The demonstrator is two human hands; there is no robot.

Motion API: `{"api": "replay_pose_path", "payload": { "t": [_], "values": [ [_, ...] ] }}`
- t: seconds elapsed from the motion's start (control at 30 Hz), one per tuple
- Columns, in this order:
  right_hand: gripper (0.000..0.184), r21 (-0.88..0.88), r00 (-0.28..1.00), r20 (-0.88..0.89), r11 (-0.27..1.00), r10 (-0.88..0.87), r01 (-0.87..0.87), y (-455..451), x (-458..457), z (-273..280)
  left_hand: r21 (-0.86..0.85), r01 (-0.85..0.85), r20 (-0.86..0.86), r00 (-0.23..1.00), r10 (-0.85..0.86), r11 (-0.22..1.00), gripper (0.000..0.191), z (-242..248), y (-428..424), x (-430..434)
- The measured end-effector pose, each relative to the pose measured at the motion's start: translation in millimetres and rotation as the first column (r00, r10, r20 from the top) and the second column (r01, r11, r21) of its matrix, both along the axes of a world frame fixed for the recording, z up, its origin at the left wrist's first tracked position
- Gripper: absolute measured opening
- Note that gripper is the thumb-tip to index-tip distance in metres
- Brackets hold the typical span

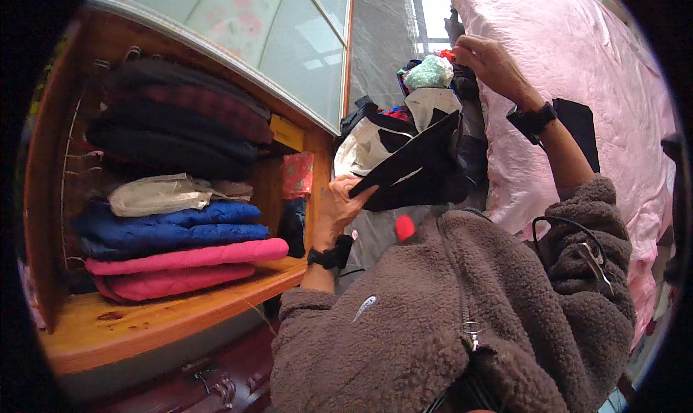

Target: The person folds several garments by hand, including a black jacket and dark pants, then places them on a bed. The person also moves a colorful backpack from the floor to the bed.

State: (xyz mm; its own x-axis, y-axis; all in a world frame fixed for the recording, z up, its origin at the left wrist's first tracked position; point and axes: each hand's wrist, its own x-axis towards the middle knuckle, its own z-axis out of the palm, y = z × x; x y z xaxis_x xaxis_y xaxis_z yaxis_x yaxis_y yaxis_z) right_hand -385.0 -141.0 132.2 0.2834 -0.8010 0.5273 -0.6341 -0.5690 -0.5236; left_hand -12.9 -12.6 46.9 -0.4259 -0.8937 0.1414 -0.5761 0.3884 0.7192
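My left hand grips the near left edge of a black fabric storage bag with a pale lining, its fingers closed over the rim. Clothes lie in and around the bag's opening, among them a pale garment and a fluffy mint-green item at the far end. My right hand is raised at the far right of the bag, its thumb and fingers pinched on a small red-orange item beside the mint-green one. What this red item is, I cannot tell.
At left, a wooden wardrobe shelf holds folded dark clothes, a beige item, a blue quilted garment and pink quilted ones. A frosted glass door stands beyond. A bed with a pink cover lies at right.
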Motion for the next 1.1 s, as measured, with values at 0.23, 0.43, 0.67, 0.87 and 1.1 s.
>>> {"api": "replay_pose_path", "payload": {
  "t": [0.23, 0.43, 0.67, 0.87, 1.1],
  "values": [
    [0.036, 0.548, 0.999, 0.032, 0.837, -0.006, -0.012, 53, 40, -83, -0.130, -0.109, -0.016, 0.994, 0.107, 0.986, 0.038, 1, 10, -75],
    [0.041, 0.658, 0.945, 0.209, 0.678, 0.252, -0.327, 84, 89, -121, -0.134, 0.050, 0.124, 0.992, -0.034, 0.990, 0.043, -29, 22, -97],
    [0.044, 0.824, 0.677, -0.262, 0.525, 0.688, -0.214, 62, 110, -185, 0.012, 0.180, 0.095, 0.979, -0.180, 0.984, 0.037, -43, 38, -99],
    [0.019, 0.697, 0.908, -0.233, 0.711, 0.349, -0.094, 34, 82, -141, 0.232, 0.091, 0.104, 0.988, -0.117, 0.969, 0.047, -61, 31, -50],
    [0.030, 0.145, 0.970, -0.127, 0.963, -0.208, 0.226, -11, 21, -15, 0.050, -0.218, 0.557, 0.816, 0.154, 0.975, 0.033, -106, -1, 53]
  ]
}}
